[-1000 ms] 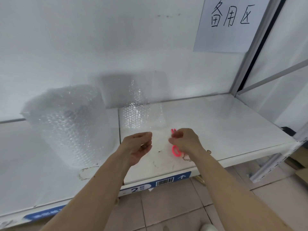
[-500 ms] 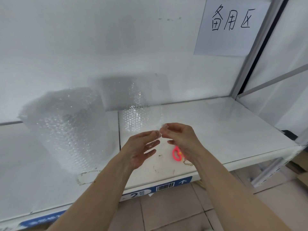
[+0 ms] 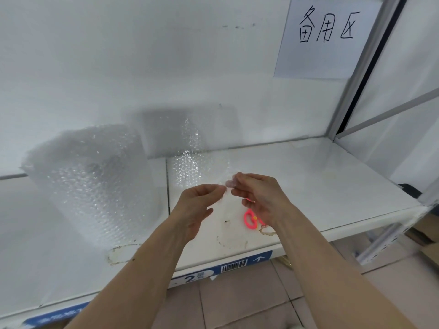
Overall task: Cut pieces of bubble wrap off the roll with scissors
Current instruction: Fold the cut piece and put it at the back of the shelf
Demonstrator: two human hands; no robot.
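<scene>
A big roll of clear bubble wrap stands upright on the white shelf, left of centre. A loose sheet of bubble wrap runs from it along the back wall and down toward me. My left hand and my right hand meet above the shelf, fingertips almost touching, both pinching the sheet's near edge. Scissors with pink handles lie flat on the shelf just below my right hand, partly hidden by it.
A paper sign with handwritten characters hangs on the back wall at upper right. A metal upright bounds the shelf on the right. The shelf's front edge carries a blue label strip with a barcode. Below is tiled floor.
My right hand has left the scissors on the shelf and risen to meet my left hand. Both hands now pinch the sheet's edge, slightly higher than before.
</scene>
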